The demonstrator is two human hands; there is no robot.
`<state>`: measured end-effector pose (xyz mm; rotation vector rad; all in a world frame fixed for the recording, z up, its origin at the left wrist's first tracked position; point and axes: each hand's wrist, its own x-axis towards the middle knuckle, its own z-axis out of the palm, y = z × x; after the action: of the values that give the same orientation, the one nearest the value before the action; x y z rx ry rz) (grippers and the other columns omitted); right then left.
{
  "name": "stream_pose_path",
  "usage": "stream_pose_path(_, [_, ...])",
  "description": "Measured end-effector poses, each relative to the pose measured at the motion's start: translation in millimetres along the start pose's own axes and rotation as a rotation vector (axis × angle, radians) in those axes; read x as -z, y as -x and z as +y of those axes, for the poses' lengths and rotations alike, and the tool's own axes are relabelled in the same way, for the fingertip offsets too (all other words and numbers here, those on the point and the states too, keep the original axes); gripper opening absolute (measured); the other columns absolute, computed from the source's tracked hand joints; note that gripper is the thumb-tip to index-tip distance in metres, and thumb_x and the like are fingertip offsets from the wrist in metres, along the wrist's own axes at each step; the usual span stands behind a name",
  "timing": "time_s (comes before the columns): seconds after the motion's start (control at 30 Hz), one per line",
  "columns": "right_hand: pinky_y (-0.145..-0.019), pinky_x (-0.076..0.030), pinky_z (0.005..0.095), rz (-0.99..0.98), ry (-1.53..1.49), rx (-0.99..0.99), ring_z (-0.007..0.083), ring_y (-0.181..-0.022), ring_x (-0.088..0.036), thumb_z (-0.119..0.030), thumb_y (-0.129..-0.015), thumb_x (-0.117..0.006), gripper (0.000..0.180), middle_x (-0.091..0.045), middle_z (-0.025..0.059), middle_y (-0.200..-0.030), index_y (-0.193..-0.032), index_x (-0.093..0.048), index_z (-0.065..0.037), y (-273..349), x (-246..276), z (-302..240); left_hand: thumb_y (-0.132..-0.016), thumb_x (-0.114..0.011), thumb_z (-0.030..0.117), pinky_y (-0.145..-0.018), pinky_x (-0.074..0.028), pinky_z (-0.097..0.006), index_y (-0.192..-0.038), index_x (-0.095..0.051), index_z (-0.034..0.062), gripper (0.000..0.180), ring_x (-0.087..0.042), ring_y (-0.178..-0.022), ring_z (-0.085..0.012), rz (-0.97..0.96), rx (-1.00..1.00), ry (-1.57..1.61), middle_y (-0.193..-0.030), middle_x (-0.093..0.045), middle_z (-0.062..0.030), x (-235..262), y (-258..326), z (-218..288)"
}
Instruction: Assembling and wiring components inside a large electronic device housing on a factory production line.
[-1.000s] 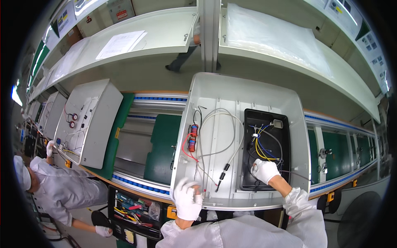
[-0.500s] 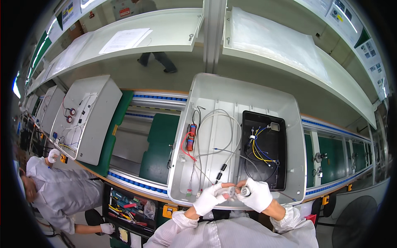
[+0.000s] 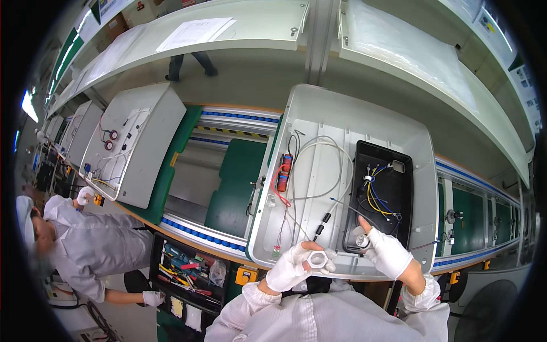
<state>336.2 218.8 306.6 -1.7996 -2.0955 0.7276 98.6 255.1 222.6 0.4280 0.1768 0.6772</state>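
Observation:
A large white appliance panel [image 3: 342, 122] lies open-side up on the conveyor before me. Grey cables, a red cylindrical part [image 3: 283, 174] and a black recessed box [image 3: 380, 196] with yellow and blue wires sit inside it. My left hand [image 3: 293, 265], in a white glove, holds a small white ring-shaped part [image 3: 317, 260] over the panel's near edge. My right hand [image 3: 384, 249], also gloved, grips a small round metallic piece [image 3: 362, 241] at the lower edge of the black box.
A second white panel [image 3: 134, 142] with wiring lies on the conveyor to the left. A co-worker in white [image 3: 85, 245] stands at lower left. Below the belt sits a black tool tray [image 3: 188, 271]. Shelves run overhead, and green pallets [image 3: 236, 176] lie between the panels.
My hands, together at the panel's near edge half a second ago, have parted. The right hand has gone up to the black box's lower edge; the left keeps the white ring.

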Motion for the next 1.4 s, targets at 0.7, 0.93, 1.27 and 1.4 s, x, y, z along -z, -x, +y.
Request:
stream_pose_path(0.7, [-0.069,-0.048,0.0426,-0.366,0.226,0.346,0.0311,-0.079,-0.058,-0.024,-0.08,-0.057,0.018,-0.057,0.0122,-0.084,-0.088,-0.062,-0.008,-102,-64,54,-0.08,-0.059,0.012,-0.083,-0.044,-0.036,-0.089,-0.058,0.0048,0.011,-0.055,-0.094,-0.0258,-0.566,0.216,-1.053,-0.103,-0.059,-0.0101,-32,71,-6])
stream_pose_path(0.93, [-0.065,-0.047,0.041,-0.608,0.162,0.638,0.0327,-0.072,-0.06,-0.018,-0.073,-0.062,0.013,-0.062,0.0129,-0.075,-0.081,-0.063,-0.009,-138,-134,72,-0.073,-0.058,0.009,-0.069,-0.043,-0.039,-0.079,-0.052,0.0063,0.009,-0.053,-0.08,-0.0295,-0.54,0.206,-1.323,-0.087,-0.055,-0.0112,-68,57,7])
stream_pose_path(1.27, [-0.065,-0.049,0.0404,-0.803,0.068,0.761,0.0308,-0.074,-0.062,-0.017,-0.077,-0.057,0.027,-0.065,0.0075,-0.081,-0.104,-0.056,-0.012,-154,-215,76,-0.076,-0.064,-0.005,-0.083,-0.048,-0.027,-0.108,-0.058,0.0007,0.033,-0.06,-0.093,-0.0159,0.546,0.469,-0.69,-0.105,-0.06,-0.0068,10,81,-36])
stream_pose_path(1.4, [-0.064,-0.048,0.0413,-0.782,0.121,0.994,0.0313,-0.072,-0.062,-0.018,-0.074,-0.059,0.021,-0.063,0.0107,-0.074,-0.094,-0.059,-0.01,-161,-220,65,-0.076,-0.064,-0.005,-0.08,-0.05,-0.028,-0.104,-0.059,-0.0017,0.029,-0.062,-0.085,-0.0172,0.963,0.206,-0.323,-0.096,-0.064,-0.0105,63,92,-71])
